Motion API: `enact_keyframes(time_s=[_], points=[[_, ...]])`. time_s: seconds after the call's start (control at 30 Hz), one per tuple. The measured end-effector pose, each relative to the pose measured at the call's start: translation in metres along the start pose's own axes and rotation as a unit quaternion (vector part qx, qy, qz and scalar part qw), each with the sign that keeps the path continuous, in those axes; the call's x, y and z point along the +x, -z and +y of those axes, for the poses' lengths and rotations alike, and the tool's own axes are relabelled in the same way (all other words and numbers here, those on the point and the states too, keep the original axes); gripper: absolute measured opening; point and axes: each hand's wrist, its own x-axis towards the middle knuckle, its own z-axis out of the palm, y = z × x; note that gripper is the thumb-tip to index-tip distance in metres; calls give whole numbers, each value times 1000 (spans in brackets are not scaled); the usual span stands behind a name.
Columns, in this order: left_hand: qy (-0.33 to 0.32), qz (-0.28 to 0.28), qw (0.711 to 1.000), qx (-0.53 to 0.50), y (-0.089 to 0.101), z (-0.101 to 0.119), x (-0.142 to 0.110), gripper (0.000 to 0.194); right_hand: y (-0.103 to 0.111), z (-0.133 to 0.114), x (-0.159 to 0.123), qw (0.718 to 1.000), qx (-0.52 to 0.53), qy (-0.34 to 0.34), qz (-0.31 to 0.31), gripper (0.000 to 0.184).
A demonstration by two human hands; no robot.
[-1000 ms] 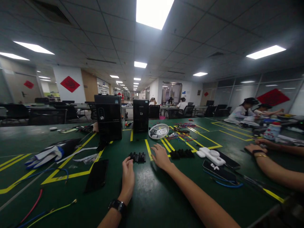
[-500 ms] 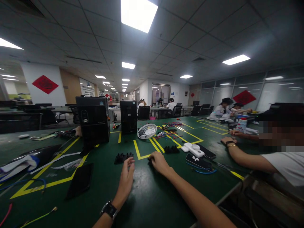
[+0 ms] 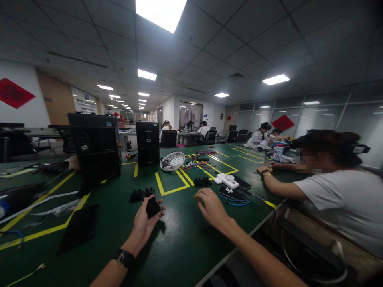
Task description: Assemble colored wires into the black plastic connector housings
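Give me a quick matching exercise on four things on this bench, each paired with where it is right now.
Things:
1. small black part
2. white fan
3. wristwatch
4. white power strip

Places:
A. on the left wrist
B. in the left hand
C. by the co-worker's phones, right of the yellow box
D. in front of the black tower case

Pairs: 1-B, 2-D, 3-A, 4-C. The right hand hovers empty over the green table.
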Motion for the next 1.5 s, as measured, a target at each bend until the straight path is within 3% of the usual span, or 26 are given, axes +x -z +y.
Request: enact_keyframes(time_s=[0.1,0.17,0.3,0.43,0.6,0.8,0.9,1.0,1.13,1.5], points=[[-2,-10,1000,11,1,-3,-1,32,19,70,-40,983,-128,-131,-21,21],[4,-20,1000,23,1,-6,-3,34,25,102,-62,965,-181,-186,-50,21],[23,-43,998,37,-1,-10,-7,36,24,116,-80,958,-206,-189,-71,16],[23,-38,998,34,-4,-6,-8,34,20,95,-70,968,-178,-155,-87,11],[12,-39,999,-14,-4,0,-6,34,2,39,-33,985,82,-116,-100,18],[-43,3,997,-62,7,12,3,35,-67,-58,32,950,287,-41,-117,17],[-59,0,995,-83,10,17,5,36,-98,-88,55,932,335,-52,-127,24],[-61,2,993,-98,10,20,6,37,-112,-98,66,916,375,-89,-116,32],[-61,-12,988,-143,7,24,6,33,-114,-100,64,899,408,-116,-104,38],[-65,-38,983,-165,2,26,6,24,-113,-107,56,917,374,-110,-79,41]])
